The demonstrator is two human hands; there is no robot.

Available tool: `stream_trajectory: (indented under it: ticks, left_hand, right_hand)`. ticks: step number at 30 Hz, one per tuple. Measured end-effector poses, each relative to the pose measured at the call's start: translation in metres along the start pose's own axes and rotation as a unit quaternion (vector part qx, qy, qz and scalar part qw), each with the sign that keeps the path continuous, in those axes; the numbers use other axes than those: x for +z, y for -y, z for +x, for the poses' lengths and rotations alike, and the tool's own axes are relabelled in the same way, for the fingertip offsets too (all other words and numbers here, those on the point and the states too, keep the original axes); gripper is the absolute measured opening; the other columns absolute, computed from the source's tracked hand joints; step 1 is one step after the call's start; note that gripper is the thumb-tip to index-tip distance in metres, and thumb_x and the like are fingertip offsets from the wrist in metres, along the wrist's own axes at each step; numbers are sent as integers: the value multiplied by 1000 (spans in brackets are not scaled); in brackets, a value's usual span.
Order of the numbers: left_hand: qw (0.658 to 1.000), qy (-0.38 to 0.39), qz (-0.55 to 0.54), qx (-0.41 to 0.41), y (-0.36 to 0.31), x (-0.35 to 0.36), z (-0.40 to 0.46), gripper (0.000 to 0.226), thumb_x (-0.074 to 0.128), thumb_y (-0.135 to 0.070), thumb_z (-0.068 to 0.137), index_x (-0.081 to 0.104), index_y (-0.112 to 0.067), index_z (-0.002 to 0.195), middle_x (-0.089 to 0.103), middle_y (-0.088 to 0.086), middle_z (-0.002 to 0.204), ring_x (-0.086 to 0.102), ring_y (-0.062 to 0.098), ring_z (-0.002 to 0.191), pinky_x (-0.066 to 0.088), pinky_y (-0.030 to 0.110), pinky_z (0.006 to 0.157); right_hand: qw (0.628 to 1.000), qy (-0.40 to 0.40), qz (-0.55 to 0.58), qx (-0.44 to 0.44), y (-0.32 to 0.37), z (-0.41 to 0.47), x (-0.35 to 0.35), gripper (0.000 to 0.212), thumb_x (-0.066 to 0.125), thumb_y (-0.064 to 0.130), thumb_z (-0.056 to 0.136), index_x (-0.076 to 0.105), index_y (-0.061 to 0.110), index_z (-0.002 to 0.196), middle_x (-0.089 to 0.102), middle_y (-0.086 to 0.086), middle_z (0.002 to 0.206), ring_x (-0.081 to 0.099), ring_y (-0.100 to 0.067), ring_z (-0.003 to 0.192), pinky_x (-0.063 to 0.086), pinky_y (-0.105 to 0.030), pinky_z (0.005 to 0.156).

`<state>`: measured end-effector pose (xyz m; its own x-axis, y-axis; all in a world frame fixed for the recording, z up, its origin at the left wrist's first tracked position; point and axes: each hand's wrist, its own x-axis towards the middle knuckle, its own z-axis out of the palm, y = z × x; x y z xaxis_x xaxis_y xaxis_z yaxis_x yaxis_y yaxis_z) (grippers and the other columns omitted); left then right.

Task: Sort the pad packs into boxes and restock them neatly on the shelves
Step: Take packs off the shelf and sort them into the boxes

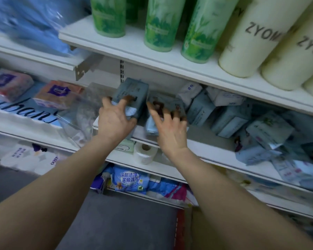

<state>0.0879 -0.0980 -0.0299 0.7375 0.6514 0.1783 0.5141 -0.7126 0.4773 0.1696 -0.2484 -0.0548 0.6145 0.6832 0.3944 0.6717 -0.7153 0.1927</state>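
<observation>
1. Nearest the camera, two bare forearms reach up from the bottom edge toward the white metal middle shelf, with a grey floor below them.

2. At the shelf's front edge, the left hand has its grip clamped on a grey-blue soft plastic pad pack, fingers curled over its upper face and the thumb hidden beneath. The pack is tilted, its long axis running from the shelf lip up and back toward the rear wall, printed face turned up to the camera.

3. Just beside it, the right hand spreads its fingers over a second grey-blue pad pack lying flatter; the fingertips are bent onto it, but motion blur means I cannot tell whether this grip is truly clamped or only pressing. Its long axis looks to run front to back as well.

4. Judged by their wrinkled film wrap, these packs should be light, squashy and a little slippery. Holding one across its short width, thumb under and fingers over, should serve better than pinching a corner.

5. Farther right on the same shelf, a jumbled heap of pale blue and white pad packs lies at all angles, some on edge, none squared up; sorting looks barely begun.

6. Farthest off, on the white upper shelf, stand green printed cylindrical wrapped rolls and cream cylindrical rolls lettered ZYOM.
</observation>
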Motion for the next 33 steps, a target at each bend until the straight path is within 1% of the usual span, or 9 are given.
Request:
stream_trajectory:
  ticks: [2, 4, 6, 8, 13, 18, 22, 27, 33]
  left_hand:
    - [1000, 0, -24, -2, -5, -10, -20, 60, 69, -29, 79, 51, -27, 137, 39, 23, 127, 56, 46, 92, 45, 42, 89]
    - [999, 8, -30, -15, -10, -14, -35, 58, 68, -29, 81, 51, -31, 137, 38, 22, 127, 56, 47, 95, 44, 42, 91]
    - [999, 5, -45, -18, -15, -13, -48, 57, 69, -29, 82, 51, -33, 136, 38, 22, 128, 55, 47, 98, 44, 44, 94]
    - [998, 0, -66, -6, -21, -7, -57, 57, 71, -30, 80, 53, -33, 134, 38, 22, 126, 54, 47, 99, 47, 47, 94]
    - [1000, 2, -8, -26, -44, 4, -62, 55, 69, -49, 78, 51, -34, 127, 40, 20, 123, 43, 43, 112, 45, 51, 88]
    - [999, 19, -18, -26, -44, 3, -56, 45, 64, -45, 84, 50, -32, 125, 45, 21, 118, 50, 47, 103, 45, 47, 81]
    - [997, 10, -73, -39, -49, 1, -74, 48, 64, -46, 82, 51, -42, 129, 47, 19, 117, 54, 46, 102, 47, 47, 89]
    - [984, 14, -173, -34, -77, -7, -123, 49, 66, -45, 81, 53, -46, 127, 46, 12, 117, 55, 35, 103, 47, 38, 94]
    - [977, 53, -207, 8, -134, -6, -188, 50, 66, -47, 80, 50, -49, 128, 46, 5, 113, 54, 23, 100, 39, 27, 83]
  right_hand:
    - [1000, 0, 21, 17, -9, -19, -15, 117, 90, 27, 55, 24, 33, 152, 55, -10, 107, 55, -33, 83, 47, -45, 70]
    - [994, 14, 92, 63, -19, -34, -31, 111, 84, 36, 64, 16, 31, 152, 48, -13, 112, 53, -36, 90, 48, -46, 74]
    - [963, 42, 198, 176, -28, -45, -49, 98, 75, 39, 76, 15, 33, 153, 42, -14, 124, 53, -38, 99, 49, -43, 77]
    - [915, 63, 270, 295, -39, -56, -51, 85, 71, 44, 82, 21, 36, 151, 38, -15, 133, 55, -39, 107, 49, -41, 80]
    - [865, 67, 318, 382, -48, -54, -40, 76, 75, 57, 73, 37, 34, 134, 40, -9, 125, 57, -37, 106, 48, -39, 81]
    - [855, 67, 321, 402, -52, -42, -38, 71, 75, 46, 74, 39, 27, 132, 41, -10, 127, 58, -37, 107, 41, -33, 76]
    - [846, 43, 357, 393, -59, -75, -54, 67, 74, 40, 77, 42, 35, 135, 42, -8, 126, 57, -35, 108, 44, -33, 84]
    - [836, 4, 384, 393, -84, -136, -83, 64, 73, 43, 77, 47, 39, 134, 39, -4, 121, 57, -30, 103, 50, -34, 85]
    - [839, -32, 362, 404, -151, -226, -118, 60, 74, 46, 78, 48, 40, 132, 43, -2, 114, 57, -25, 99, 45, -29, 79]
